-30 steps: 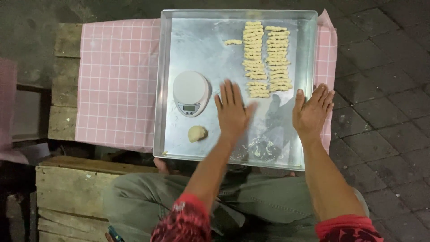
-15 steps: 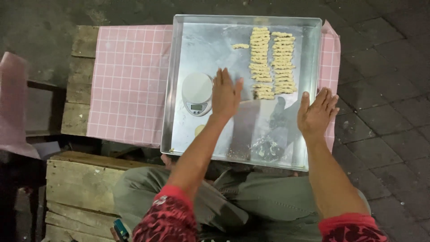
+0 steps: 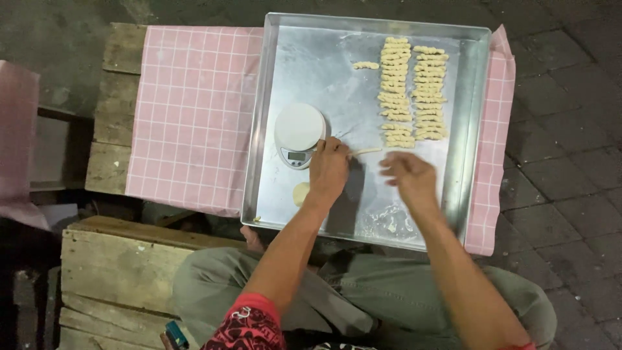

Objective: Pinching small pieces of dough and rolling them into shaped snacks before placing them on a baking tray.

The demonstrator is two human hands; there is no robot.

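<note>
My left hand (image 3: 327, 170) rests in a wide metal tray (image 3: 258, 136), its fingertips pinched on one end of a thin rolled dough strip (image 3: 367, 151) lying on the tray floor. My right hand (image 3: 408, 178) hovers just right of the strip's other end, blurred, fingers loosely bent with nothing seen in them. A small dough ball (image 3: 300, 193) lies by my left wrist. A round white kitchen scale (image 3: 299, 133) stands just left of my left hand. Two rows of twisted dough pieces (image 3: 413, 91) lie beyond my hands, and a single piece (image 3: 366, 65) lies apart to their left.
The tray sits on a pink checked cloth (image 3: 194, 110) spread over a wooden pallet (image 3: 120, 104). Another wooden plank (image 3: 110, 259) lies at the near left. My knees in grey trousers (image 3: 389, 291) are under the tray's near edge. Dark paving stones (image 3: 564, 162) lie to the right.
Both hands were flat and spread on the tray floor. Now the left has closed on the end of a thin dough strip and the right has lifted and moved left toward it.
</note>
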